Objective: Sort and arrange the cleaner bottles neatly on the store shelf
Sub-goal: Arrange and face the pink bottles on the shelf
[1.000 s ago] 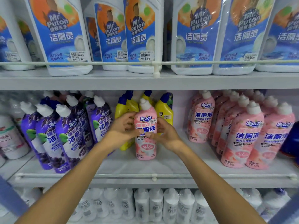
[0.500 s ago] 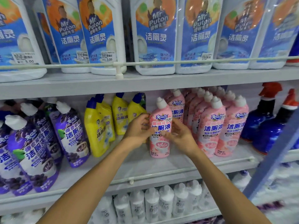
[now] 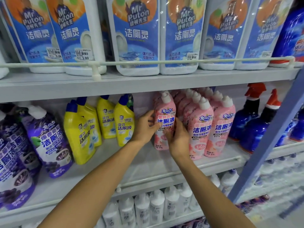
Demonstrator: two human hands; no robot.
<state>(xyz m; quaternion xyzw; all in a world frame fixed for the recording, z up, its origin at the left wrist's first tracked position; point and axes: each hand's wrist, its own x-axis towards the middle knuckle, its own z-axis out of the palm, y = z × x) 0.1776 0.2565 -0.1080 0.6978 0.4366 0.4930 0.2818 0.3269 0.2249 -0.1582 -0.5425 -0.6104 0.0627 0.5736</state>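
Pink cleaner bottle (image 3: 165, 116) is standing upright on the middle shelf (image 3: 148, 163), just beside the left end of the pink bottle row (image 3: 212, 129). Whether its base is resting fully on the shelf cannot be confirmed.

Left grip (image 3: 144, 127) is clasping the bottle's left side, with the thumb reaching onto the label. Right grip (image 3: 178, 139) is clasping its lower right side, with the fingers curling over the lower label. The bottle is sitting between both grips, its cap rising above them.

Yellow bottles (image 3: 105, 122) are standing left of the pink bottle row and purple bottles (image 3: 47, 142) farther left. Blue spray bottles (image 3: 250, 122) are standing to its right.
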